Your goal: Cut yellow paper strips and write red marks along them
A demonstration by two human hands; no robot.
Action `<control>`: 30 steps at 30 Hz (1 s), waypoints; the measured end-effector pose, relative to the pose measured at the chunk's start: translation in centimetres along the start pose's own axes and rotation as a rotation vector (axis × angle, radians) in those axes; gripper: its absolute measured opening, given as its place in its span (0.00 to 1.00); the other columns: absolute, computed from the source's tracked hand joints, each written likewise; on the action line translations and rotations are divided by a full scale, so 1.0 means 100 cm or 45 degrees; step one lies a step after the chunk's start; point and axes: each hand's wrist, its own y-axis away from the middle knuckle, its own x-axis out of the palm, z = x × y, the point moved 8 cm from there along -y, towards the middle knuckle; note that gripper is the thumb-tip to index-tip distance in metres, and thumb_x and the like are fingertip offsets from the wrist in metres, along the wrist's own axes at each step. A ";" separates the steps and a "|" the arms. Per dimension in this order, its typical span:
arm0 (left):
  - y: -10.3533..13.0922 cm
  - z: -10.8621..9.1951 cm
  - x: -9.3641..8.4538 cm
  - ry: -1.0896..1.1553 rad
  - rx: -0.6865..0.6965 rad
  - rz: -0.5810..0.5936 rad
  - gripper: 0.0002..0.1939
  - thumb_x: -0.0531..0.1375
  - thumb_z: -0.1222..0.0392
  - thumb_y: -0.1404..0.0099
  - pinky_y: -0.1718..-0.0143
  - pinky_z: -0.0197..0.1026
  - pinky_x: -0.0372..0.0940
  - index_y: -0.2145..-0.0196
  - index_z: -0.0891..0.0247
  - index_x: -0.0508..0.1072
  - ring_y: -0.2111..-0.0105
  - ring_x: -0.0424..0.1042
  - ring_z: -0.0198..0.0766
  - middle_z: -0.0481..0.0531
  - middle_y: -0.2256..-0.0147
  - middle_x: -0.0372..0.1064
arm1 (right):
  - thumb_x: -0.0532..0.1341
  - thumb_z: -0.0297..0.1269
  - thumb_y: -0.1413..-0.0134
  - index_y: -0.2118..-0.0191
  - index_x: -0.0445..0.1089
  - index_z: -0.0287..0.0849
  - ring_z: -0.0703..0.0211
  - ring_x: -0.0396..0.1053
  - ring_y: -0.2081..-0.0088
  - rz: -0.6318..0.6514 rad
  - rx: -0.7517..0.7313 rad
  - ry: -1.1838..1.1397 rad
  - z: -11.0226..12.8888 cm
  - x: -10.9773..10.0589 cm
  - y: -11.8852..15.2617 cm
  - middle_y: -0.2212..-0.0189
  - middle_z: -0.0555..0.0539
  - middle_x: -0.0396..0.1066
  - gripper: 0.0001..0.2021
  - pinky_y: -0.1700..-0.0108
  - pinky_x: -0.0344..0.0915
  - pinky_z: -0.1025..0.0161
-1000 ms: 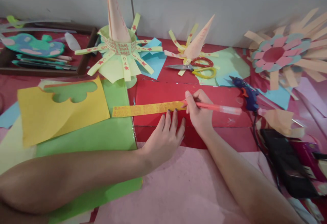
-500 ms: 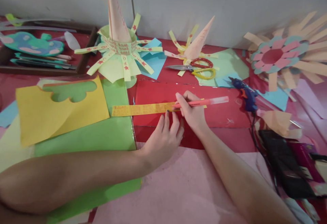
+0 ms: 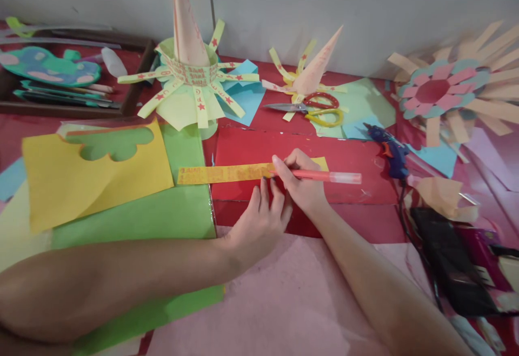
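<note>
A yellow paper strip (image 3: pixel 227 174) lies across a red board (image 3: pixel 357 166), its left end over green paper (image 3: pixel 162 215). Reddish handwriting covers the strip's left and middle parts; its right end is bare. My right hand (image 3: pixel 304 183) is closed around a red pen (image 3: pixel 338 176), the tip down at the strip and the pale rear end pointing right. Spread and bent, the fingers of my left hand (image 3: pixel 261 215) rest their tips along the strip's lower edge, just left of the pen hand. No object shows in the left hand.
Scissors (image 3: pixel 320 110) lie behind the strip, near two paper cone figures (image 3: pixel 190 37). A blue glue gun (image 3: pixel 391 150) with a cord lies at right, above a black pouch (image 3: pixel 450 264). Yellow cut-out paper (image 3: pixel 101 183) and a tool tray (image 3: pixel 130 85) are at left.
My right hand has shifted slightly left along the strip, and the pen now lies flatter, its rear end lower. My left hand has barely moved.
</note>
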 end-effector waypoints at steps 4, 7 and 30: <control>-0.001 0.001 -0.001 0.014 -0.004 0.011 0.16 0.48 0.68 0.39 0.58 0.48 0.68 0.57 0.73 0.69 0.56 0.72 0.54 0.66 0.55 0.69 | 0.57 0.42 0.48 0.82 0.51 0.43 0.71 0.50 0.81 0.053 0.025 0.022 -0.001 0.003 -0.002 0.86 0.57 0.50 0.19 0.78 0.52 0.68; -0.002 0.001 -0.003 0.014 -0.002 -0.014 0.16 0.49 0.69 0.40 0.59 0.48 0.68 0.57 0.73 0.70 0.57 0.73 0.55 0.63 0.59 0.70 | 0.57 0.41 0.48 0.82 0.49 0.43 0.71 0.48 0.81 0.084 0.009 0.038 -0.001 0.005 -0.003 0.85 0.58 0.49 0.19 0.79 0.50 0.68; 0.003 -0.004 0.002 -0.057 0.063 -0.047 0.21 0.51 0.65 0.42 0.58 0.50 0.65 0.52 0.80 0.66 0.57 0.73 0.55 0.66 0.69 0.75 | 0.55 0.36 0.48 0.82 0.47 0.43 0.71 0.48 0.81 0.101 -0.023 0.072 -0.002 0.006 -0.004 0.86 0.58 0.48 0.17 0.78 0.50 0.68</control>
